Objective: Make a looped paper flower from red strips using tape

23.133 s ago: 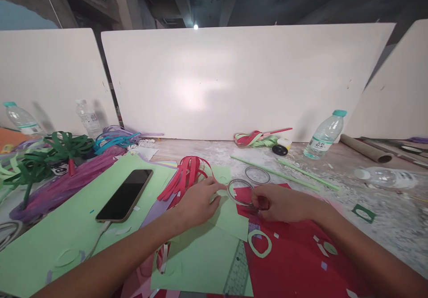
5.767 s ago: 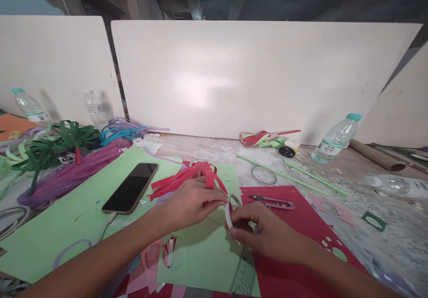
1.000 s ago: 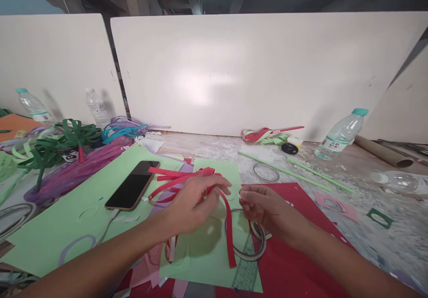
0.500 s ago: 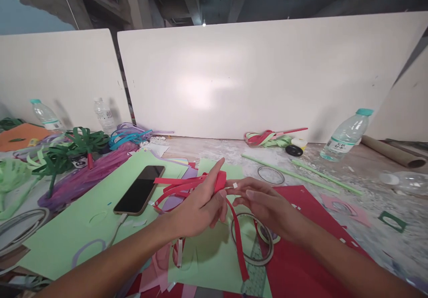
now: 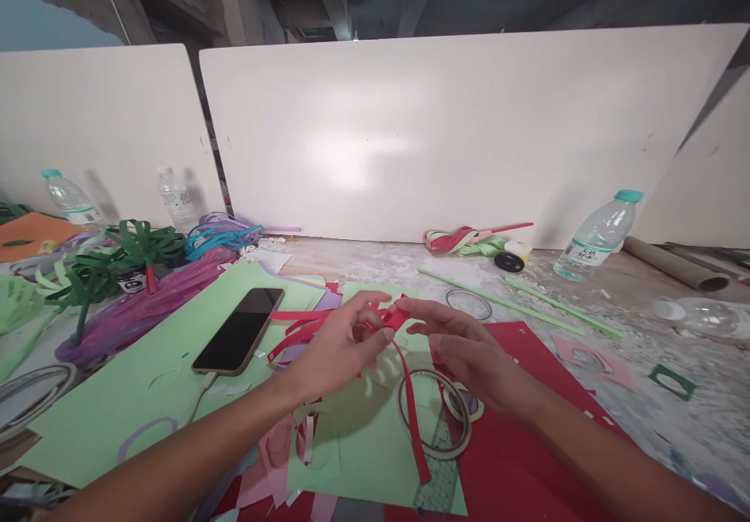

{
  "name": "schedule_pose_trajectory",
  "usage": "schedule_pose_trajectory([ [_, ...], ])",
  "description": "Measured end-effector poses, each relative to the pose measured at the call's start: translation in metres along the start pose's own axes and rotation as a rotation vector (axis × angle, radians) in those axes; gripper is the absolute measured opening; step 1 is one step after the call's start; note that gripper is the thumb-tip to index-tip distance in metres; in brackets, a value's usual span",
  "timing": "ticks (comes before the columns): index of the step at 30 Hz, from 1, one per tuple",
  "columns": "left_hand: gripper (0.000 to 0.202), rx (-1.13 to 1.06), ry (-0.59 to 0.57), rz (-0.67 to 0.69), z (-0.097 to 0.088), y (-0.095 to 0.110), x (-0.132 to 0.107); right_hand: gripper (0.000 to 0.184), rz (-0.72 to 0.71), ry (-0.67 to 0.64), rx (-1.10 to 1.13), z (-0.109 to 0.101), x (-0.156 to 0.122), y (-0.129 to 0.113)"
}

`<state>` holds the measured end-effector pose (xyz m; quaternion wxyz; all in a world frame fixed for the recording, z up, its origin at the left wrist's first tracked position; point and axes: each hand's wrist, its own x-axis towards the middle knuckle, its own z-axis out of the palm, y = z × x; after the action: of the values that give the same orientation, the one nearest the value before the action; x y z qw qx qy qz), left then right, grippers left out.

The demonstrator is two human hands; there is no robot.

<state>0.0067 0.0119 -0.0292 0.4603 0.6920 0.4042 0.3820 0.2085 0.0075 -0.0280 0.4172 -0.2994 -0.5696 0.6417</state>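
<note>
My left hand (image 5: 343,342) is closed around a bundle of red paper strips (image 5: 301,327) above the green sheets in the middle. Some strips stick out to the left of it. One long strip (image 5: 415,420) hangs down at the right, across a tape roll (image 5: 462,440). Between the two hands shows a folded red piece (image 5: 397,315) of the bundle. The index fingertip of my right hand (image 5: 469,342) meets this piece, while its thumb stays apart and the fingers are loosely stretched. Part of the bundle is hidden behind my left fingers.
A phone (image 5: 239,330) with a cable lies on green paper (image 5: 146,397) at left. Red card (image 5: 527,428) and a see-through ruler (image 5: 439,475) lie near my right forearm. Beyond are green sticks (image 5: 498,299), a water bottle (image 5: 601,237) and a cardboard tube (image 5: 673,264).
My left fingers have curled from pointing upward to bending over the red strips. The small white piece at my right fingertips no longer shows. The view has shifted slightly.
</note>
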Motion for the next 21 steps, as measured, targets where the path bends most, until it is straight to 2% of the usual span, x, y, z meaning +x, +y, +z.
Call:
schedule_pose_trajectory([
  [2,0.024,0.003,0.022,-0.060,-0.002,0.002,0.004,0.034,-0.013,0.030,-0.035,-0.003,0.001,-0.001],
  [7,0.023,-0.067,-0.016,-0.173,-0.006,0.007,0.007,0.032,-0.040,0.053,-0.103,-0.007,0.003,-0.002],
  [10,0.024,-0.125,-0.018,-0.200,-0.007,0.006,0.007,0.022,-0.047,0.054,-0.251,-0.011,0.006,-0.003],
  [12,0.024,-0.131,-0.005,-0.212,-0.007,0.006,0.007,0.016,-0.068,0.105,-0.360,-0.013,0.007,-0.002],
  [15,0.025,-0.110,0.000,-0.210,-0.006,0.008,0.006,0.020,-0.109,0.180,-0.486,-0.012,0.007,0.000],
  [21,0.024,-0.022,-0.017,-0.218,-0.001,0.015,0.002,0.013,-0.107,0.064,-0.644,0.009,-0.001,-0.001],
])
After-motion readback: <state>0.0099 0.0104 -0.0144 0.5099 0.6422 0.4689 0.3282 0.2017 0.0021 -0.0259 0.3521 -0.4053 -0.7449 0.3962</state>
